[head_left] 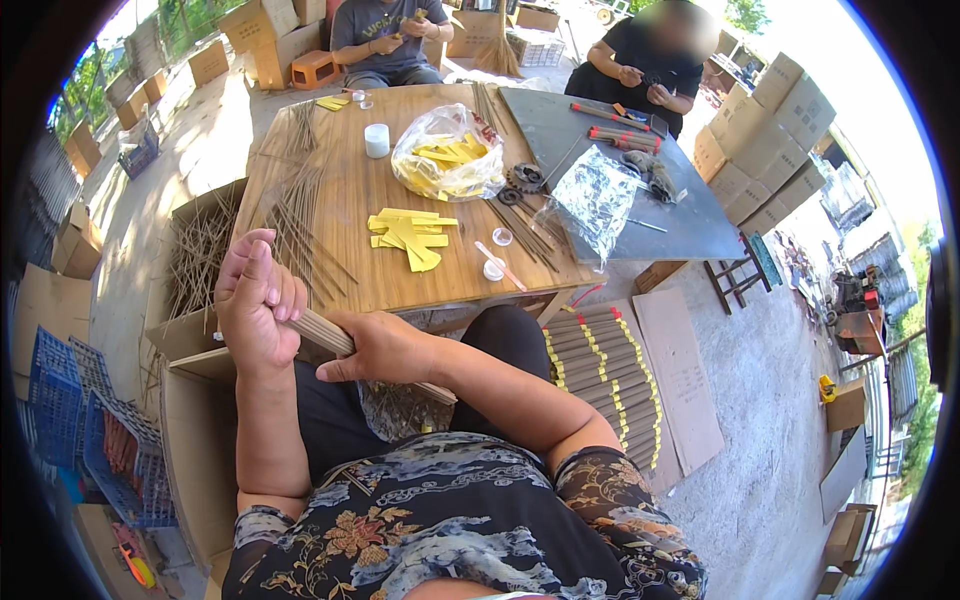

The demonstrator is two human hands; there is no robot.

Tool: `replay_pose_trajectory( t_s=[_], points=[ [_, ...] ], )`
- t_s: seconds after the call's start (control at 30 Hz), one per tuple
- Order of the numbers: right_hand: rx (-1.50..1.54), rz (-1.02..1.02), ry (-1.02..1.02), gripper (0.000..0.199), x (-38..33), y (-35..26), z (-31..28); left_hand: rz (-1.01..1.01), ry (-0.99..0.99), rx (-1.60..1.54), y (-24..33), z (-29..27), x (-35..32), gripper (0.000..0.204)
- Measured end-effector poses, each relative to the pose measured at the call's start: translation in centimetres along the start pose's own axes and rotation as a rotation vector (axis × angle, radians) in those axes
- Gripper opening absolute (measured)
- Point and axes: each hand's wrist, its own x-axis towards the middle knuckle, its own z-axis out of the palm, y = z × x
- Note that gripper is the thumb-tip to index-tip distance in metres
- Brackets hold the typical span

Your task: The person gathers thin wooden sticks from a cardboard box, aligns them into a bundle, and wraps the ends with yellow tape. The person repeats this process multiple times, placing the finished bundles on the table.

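Note:
A bundle of thin brown sticks (323, 333) lies slantwise above my lap, held between both hands. My left hand (258, 305) is closed at its upper left end, with the fingers curled and pointing up. Around the middle of the bundle my right hand (385, 347) is wrapped, and the lower end sticks out beneath that wrist. Loose brown sticks (300, 225) are scattered on the left of the wooden table (350, 270) in front of me. Yellow strips (412, 238) lie in a pile at its middle, and a clear plastic bag (448, 155) holds more.
An open cardboard box of sticks (205, 250) stands left of the table. Tied bundles (605, 385) with yellow bands lie on the floor at right. A white jar (377, 140) and small round lids sit on the table. Two people work across from me; a grey tabletop (680, 225) adjoins.

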Motion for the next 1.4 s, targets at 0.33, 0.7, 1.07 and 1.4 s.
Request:
replay_pose_trajectory(
  t_s=[0.33, 0.7, 1.07, 1.4],
  points=[
    [0.442, 0.062, -0.055, 0.01, 0.7, -0.2, 1.0, -0.127, -0.133, -0.067, -0.9, 0.0, -0.7, 0.023],
    [0.391, 0.276, 0.138, 0.011, 1.1, -0.7, 0.5, 0.017, -0.13, 0.15, -1.0, -1.1, -0.9, 0.073],
    [0.302, 0.163, 0.077, 0.01, 0.8, 0.6, 1.9, -0.198, -0.038, -0.091, -1.8, 0.1, -1.8, 0.026],
    [0.302, -0.076, 0.328, 0.024, 0.4, 2.2, 3.1, -0.083, 0.018, 0.191, -2.9, 2.0, -2.8, 0.038]
  ],
)
